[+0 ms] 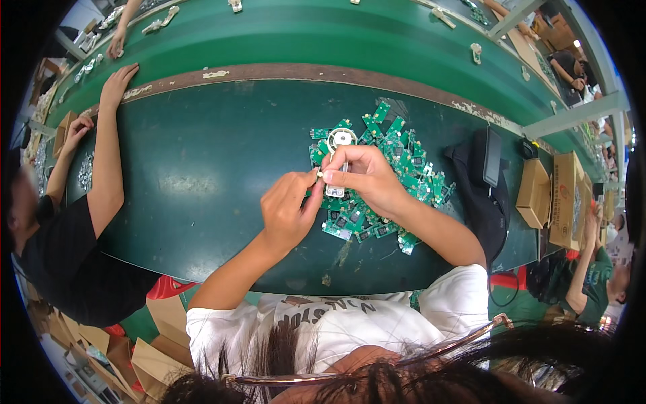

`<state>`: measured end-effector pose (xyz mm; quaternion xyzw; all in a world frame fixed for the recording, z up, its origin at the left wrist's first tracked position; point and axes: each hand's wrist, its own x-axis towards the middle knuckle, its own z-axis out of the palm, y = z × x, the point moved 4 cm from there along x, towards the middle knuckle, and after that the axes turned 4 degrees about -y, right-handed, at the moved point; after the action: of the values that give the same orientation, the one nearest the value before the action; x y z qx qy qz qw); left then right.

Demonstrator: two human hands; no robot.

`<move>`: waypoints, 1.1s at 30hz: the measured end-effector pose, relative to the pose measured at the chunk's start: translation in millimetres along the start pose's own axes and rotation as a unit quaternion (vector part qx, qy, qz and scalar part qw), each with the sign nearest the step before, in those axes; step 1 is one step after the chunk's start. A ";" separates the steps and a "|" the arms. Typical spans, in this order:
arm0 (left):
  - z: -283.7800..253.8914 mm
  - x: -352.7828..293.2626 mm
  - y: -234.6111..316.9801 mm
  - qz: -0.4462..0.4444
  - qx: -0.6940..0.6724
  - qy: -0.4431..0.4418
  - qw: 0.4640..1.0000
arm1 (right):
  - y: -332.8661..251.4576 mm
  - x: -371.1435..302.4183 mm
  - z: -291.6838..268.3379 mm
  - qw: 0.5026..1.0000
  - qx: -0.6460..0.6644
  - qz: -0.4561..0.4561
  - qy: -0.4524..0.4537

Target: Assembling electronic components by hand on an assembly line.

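My left hand and my right hand meet over a heap of small green circuit boards on the dark green table. The right hand grips a white plastic part with a round ring end that sticks up above its fingers. The left hand pinches a tiny pale piece against the lower end of that white part. Several boards lie hidden under both hands.
A person in black on the left rests a hand on the table's far edge. A black bag and cardboard boxes stand at the right. A green conveyor belt carrying small white parts runs behind the table.
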<state>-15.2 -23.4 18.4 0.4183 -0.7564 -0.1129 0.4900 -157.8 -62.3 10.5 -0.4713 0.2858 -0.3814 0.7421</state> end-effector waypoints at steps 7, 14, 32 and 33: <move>-0.4 0.1 1.6 0.024 0.031 -0.020 0.999 | 3.6 -2.5 0.1 1.000 -0.010 -0.004 0.009; -7.3 11.3 -25.5 -0.238 -0.181 -0.023 0.954 | -22.3 -2.0 0.3 0.854 -0.453 -0.243 0.078; 22.7 -9.3 -15.8 -0.447 -0.587 -0.168 0.654 | -21.3 0.0 5.0 0.909 -0.415 -0.015 -0.032; 23.9 -9.8 -16.7 -0.448 -0.587 -0.169 0.653 | -21.3 1.1 2.0 0.897 -0.437 -0.055 -0.031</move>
<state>-24.7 -32.3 -9.4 0.3054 -0.3234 -0.8075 0.3874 -161.9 -67.9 30.8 -0.7752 0.3737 -0.2435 0.4475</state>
